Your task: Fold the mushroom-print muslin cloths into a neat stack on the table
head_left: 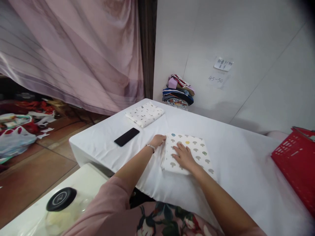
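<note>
A folded white cloth with a mushroom print (197, 148) lies on the white-covered table (246, 164) in front of me. My right hand (184, 156) rests flat on top of it, fingers spread. My left hand (157, 140) touches the cloth's left edge, fingers curled against the folded layers; a bracelet sits on that wrist. A second folded white printed cloth (145, 113) lies further back on the left. A black phone (126, 136) lies between that cloth and my left hand.
A pile of folded coloured clothes (178, 91) sits against the white wall at the table's far corner. A red plastic basket (296, 162) stands at the right edge. A pink curtain (73, 52) hangs on the left, with bags on the floor below.
</note>
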`<state>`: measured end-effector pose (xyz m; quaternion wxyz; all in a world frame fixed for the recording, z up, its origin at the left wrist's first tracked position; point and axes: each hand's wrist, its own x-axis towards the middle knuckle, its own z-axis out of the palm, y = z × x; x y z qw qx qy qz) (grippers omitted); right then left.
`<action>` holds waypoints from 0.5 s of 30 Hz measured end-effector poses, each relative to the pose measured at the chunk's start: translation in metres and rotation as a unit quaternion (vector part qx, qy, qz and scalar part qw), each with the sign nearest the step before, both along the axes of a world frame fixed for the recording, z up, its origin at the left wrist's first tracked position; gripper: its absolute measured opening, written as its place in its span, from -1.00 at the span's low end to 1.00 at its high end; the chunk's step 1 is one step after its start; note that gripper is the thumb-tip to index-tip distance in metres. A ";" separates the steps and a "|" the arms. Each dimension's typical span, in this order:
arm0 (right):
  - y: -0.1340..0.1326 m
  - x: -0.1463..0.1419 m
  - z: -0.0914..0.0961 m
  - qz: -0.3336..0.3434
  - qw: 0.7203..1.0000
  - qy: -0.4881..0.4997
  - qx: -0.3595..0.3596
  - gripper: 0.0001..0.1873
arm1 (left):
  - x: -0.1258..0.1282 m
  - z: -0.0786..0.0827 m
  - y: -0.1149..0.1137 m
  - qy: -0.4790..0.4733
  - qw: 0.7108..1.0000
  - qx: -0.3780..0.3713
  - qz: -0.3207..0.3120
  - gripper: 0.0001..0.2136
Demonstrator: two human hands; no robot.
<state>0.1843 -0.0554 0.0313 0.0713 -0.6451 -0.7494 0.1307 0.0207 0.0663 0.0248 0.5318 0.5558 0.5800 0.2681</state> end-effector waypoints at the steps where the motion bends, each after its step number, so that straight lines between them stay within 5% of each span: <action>1: 0.000 -0.001 0.003 -0.002 1.000 0.010 -0.011 -0.48 | -0.003 0.002 -0.005 -0.011 1.000 -0.003 -0.005 -0.82; 8: -0.019 -0.027 0.000 0.053 0.998 0.006 0.030 -0.48 | -0.017 0.000 -0.036 -0.037 0.999 0.003 -0.023 -0.78; 15: -0.024 -0.036 -0.007 0.069 0.996 -0.032 0.047 -0.48 | -0.001 -0.009 -0.039 0.041 0.996 0.083 0.003 -0.81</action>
